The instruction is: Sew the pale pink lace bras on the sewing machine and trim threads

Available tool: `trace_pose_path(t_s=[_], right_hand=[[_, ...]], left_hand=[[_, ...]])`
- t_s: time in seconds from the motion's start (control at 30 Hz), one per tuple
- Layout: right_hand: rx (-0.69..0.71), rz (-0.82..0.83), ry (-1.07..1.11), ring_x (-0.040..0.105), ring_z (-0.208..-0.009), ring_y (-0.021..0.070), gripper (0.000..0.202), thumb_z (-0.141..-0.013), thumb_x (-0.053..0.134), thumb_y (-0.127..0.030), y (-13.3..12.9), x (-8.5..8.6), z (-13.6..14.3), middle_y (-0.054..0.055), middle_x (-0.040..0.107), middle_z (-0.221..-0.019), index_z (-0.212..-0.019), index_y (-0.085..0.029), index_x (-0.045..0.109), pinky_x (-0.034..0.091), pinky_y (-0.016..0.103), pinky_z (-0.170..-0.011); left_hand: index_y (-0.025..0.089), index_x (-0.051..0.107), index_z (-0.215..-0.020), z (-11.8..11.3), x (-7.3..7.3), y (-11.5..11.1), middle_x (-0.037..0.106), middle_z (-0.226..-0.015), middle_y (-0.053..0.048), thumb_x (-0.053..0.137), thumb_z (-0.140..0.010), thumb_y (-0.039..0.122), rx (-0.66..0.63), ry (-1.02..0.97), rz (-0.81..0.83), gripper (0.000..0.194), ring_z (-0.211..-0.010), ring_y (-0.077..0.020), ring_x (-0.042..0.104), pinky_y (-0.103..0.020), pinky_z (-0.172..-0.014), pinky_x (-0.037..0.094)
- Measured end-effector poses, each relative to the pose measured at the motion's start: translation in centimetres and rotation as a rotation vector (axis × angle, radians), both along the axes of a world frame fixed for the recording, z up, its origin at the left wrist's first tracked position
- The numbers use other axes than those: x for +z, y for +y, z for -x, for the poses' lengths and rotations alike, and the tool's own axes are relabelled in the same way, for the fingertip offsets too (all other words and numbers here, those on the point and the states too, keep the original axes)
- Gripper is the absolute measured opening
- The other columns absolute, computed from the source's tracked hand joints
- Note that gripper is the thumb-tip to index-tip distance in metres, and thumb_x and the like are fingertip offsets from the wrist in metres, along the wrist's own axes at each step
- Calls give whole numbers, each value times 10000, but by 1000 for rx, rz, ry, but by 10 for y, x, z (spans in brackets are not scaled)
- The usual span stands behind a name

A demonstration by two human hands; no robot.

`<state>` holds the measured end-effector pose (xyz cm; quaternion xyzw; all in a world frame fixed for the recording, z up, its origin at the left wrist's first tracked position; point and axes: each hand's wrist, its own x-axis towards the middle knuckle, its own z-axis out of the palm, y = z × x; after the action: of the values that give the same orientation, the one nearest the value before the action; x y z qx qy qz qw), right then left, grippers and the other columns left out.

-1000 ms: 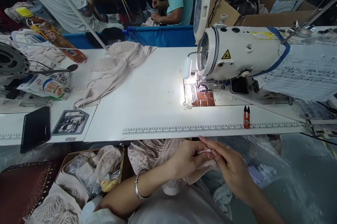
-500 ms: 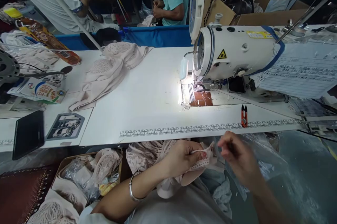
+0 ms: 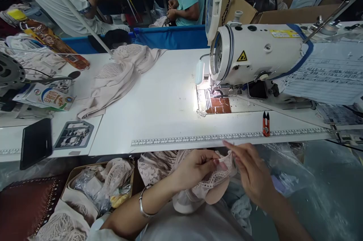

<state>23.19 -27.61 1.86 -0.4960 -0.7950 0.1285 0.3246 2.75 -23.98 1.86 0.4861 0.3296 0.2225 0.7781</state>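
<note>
My left hand [image 3: 197, 169] is closed on the edge of a pale pink lace garment [image 3: 210, 186], which hangs over my lap just below the table's front edge. A smooth, rounded, cup-like part shows at its lower side. My right hand [image 3: 252, 173] is at the garment's right edge with its fingers stretched out. Whether its fingertips touch the fabric I cannot tell. Beyond the hands, orange thread snips [image 3: 266, 124] lie by the ruler strip [image 3: 198, 139] on the white table [image 3: 153, 108].
A white sewing machine [image 3: 258, 54] with its lamp lit stands at the right. Another pale garment [image 3: 121, 76] lies on the table's left, near a bottle [image 3: 53, 42], a milk carton [image 3: 44, 96] and a phone [image 3: 36, 143]. A box of lace pieces [image 3: 132, 180] is below. Two people work beyond.
My right hand has moved slightly left towards the garment, and its bent fingers have straightened. The left hand keeps its hold. The view has shifted slightly.
</note>
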Motion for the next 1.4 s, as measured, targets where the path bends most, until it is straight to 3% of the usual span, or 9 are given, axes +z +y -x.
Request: trace_pose_path(t_s=[0.07, 0.13, 0.23, 0.4, 0.67, 1.0, 1.1, 1.27, 1.4], right_hand=[[47, -157, -158, 548, -595, 120, 517, -1007, 413, -36, -5, 0, 1, 20, 622, -830, -1467, -260, 484, 445, 245, -555], [52, -265, -281, 593, -663, 132, 571, -968, 473, 17, -8, 1, 1, 12, 645, -802, -1475, -246, 495, 460, 271, -650], [32, -290, -354, 620, -681, 135, 583, -965, 488, 18, -9, 3, 1, 10, 675, -801, -1492, -231, 483, 461, 292, -692], [38, -280, -381, 632, -686, 141, 629, -957, 481, 28, -8, 5, 1, 6, 701, -819, -1522, -245, 440, 479, 297, -700], [35, -322, -413, 633, -721, 157, 617, -937, 506, 57, -11, 5, 1, 30, 697, -825, -1499, -194, 472, 482, 305, -710], [25, -310, -420, 663, -746, 164, 632, -950, 510, 26, -12, 4, 2, 41, 701, -834, -1525, -227, 440, 529, 304, -707], [30, -234, -261, 662, -721, 146, 675, -967, 491, 10, -13, 3, 7, 40, 690, -836, -1571, -257, 352, 541, 265, -663], [39, -77, -21, 636, -631, 111, 661, -1001, 434, -29, -14, 0, 10, 18, 688, -842, -1576, -331, 313, 488, 204, -520], [-30, -195, -180, 662, -705, 138, 719, -956, 491, 28, -13, 0, 2, 31, 695, -844, -1565, -327, 353, 499, 232, -596]], left_hand=[[117, 671, -882, 0, 0, 0, 368, -537, 76, 580, -917, 607, 6, 12, -12, 499, -453, -55, 242, -208, -449, 205], [116, 681, -885, -1, -1, 0, 503, -632, 23, 577, -921, 603, 23, 8, -50, 500, -522, -70, 353, -209, -506, 291], [122, 683, -872, -2, -2, 0, 625, -815, -42, 575, -928, 592, 46, -15, -79, 486, -701, -113, 507, -229, -673, 410], [142, 667, -835, -2, -2, -1, 596, -748, -14, 567, -933, 589, 41, -22, -82, 468, -728, -127, 527, -230, -709, 435], [134, 662, -846, -4, -2, 0, 652, -838, -48, 576, -939, 545, 40, -29, -65, 430, -763, -143, 549, -253, -746, 446], [120, 668, -864, -1, -6, -1, 545, -694, 10, 535, -978, 500, 43, 25, -159, 418, -592, -89, 381, -222, -589, 351], [116, 688, -884, -2, -4, -1, 601, -736, -21, 540, -981, 490, 27, 6, -144, 413, -627, -108, 464, -233, -621, 404], [129, 716, -912, -1, -5, -1, 705, -935, -94, 577, -961, 512, 32, -90, -66, 410, -905, -200, 633, -308, -862, 495], [123, 717, -911, 2, -9, -2, 668, -803, -56, 564, -960, 540, 51, 32, -114, 446, -708, -141, 560, -256, -704, 458]])
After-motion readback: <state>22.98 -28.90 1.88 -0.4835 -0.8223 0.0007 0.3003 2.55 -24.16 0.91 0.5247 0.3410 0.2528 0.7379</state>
